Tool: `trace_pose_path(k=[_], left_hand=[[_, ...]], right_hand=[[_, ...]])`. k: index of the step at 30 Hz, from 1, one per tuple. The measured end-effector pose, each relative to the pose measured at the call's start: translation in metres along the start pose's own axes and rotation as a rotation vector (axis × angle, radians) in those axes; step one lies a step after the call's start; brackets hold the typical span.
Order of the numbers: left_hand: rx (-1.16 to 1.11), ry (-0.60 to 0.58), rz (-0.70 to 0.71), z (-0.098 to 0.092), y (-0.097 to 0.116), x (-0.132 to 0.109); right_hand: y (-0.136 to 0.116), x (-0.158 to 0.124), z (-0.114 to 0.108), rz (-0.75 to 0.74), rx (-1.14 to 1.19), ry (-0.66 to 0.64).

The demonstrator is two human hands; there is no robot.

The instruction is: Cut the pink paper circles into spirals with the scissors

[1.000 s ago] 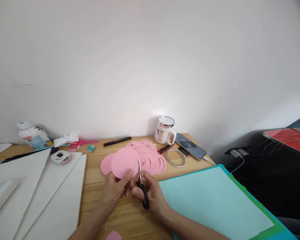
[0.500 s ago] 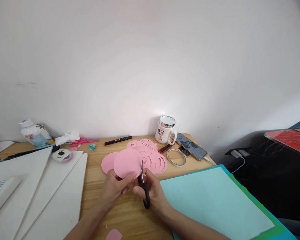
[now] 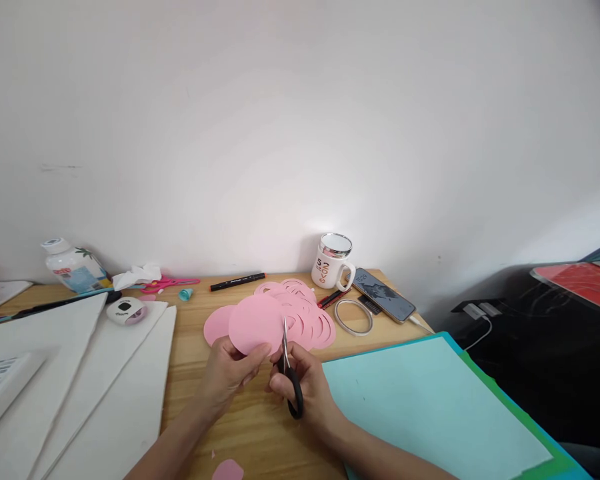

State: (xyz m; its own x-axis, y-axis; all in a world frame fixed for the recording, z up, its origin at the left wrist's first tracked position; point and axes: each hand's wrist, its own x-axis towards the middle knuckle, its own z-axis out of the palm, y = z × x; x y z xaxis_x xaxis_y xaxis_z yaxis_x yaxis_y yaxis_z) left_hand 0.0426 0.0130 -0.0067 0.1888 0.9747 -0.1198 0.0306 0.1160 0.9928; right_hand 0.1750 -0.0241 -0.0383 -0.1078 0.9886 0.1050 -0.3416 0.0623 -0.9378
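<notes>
1. pink paper disc point(image 3: 255, 323) is held up over the worktop point(image 3: 190, 373), in front of a pile of pink cut-outs point(image 3: 305, 310); its right edge is at the blades of the scissors point(image 3: 294, 390), though whether they touch it cannot be told.
2. the blades stand close to the left hand point(image 3: 235, 373), so a slip or a sudden snap could nick a fingertip.
3. the disc looks thin and is held only near its lower edge, so it might bend or twist against the blades and leave a ragged cut.
4. the left hand pinches the disc, thumb on top, the other fingers partly hidden behind; its forearm rises from the lower left.
5. the right hand point(image 3: 303, 380) has its fingers around the black handles, blade tips pointing away from the body; its forearm crosses in front of a pale turquoise sheet point(image 3: 430, 393).
</notes>
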Motion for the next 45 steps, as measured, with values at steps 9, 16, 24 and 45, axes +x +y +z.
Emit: trace_pose_path(k=[9, 16, 24, 45], left_hand=[[-0.105, -0.090, 0.016, 0.001, -0.002, 0.000], [-0.053, -0.098, -0.002, 0.005, -0.005, -0.003], [0.035, -0.103, -0.042, 0.005, 0.001, -0.004], [0.133, -0.112, 0.002, 0.000, 0.002, -0.002]], right_hand=[[0.006, -0.001, -0.001, 0.057, 0.025, 0.009], [-0.001, -0.001, 0.004, 0.064, -0.026, -0.055], [-0.008, 0.000, 0.004, -0.017, 0.036, -0.048], [-0.009, -0.001, 0.003, -0.002, -0.047, -0.025]])
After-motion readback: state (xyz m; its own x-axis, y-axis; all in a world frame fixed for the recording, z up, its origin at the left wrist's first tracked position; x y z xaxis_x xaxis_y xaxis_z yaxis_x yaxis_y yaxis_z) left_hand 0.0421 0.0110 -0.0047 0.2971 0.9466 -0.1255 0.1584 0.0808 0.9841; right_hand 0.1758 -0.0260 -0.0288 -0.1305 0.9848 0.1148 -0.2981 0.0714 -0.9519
